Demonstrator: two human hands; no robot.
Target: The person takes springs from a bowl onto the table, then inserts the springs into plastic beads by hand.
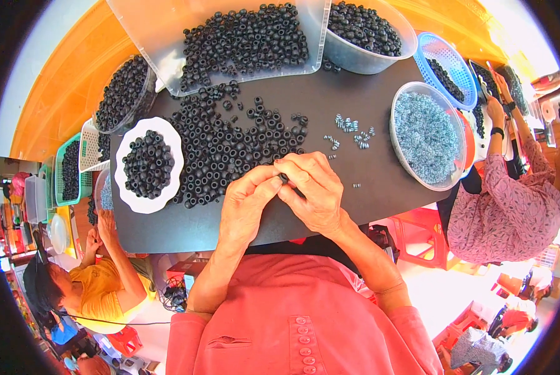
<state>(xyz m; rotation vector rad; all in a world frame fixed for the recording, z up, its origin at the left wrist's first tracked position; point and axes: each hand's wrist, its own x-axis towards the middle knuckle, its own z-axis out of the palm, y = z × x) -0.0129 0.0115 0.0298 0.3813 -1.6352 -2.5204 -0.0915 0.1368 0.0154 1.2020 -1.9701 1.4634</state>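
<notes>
Both my hands meet over the front middle of the dark table [361,203]. My left hand [250,199] and my right hand [314,190] pinch one small black hollow piece [284,177] between their fingertips. Whether a spring sits inside it cannot be seen. Just beyond and to the left spreads a loose heap of similar round black plastic pieces [220,147], many with their holes showing. Right of my hands, small metal coil springs [347,124] lie scattered in little groups. A clear round tub [397,159] at the right is filled with more springs [426,137].
A white scalloped plate [175,134] of black pieces stands left. Along the back are a large tipped clear bin [123,19] and a round tub [348,55], both holding black pieces. A blue basket [470,75] is far right. People work at the left [108,294] and right [511,212].
</notes>
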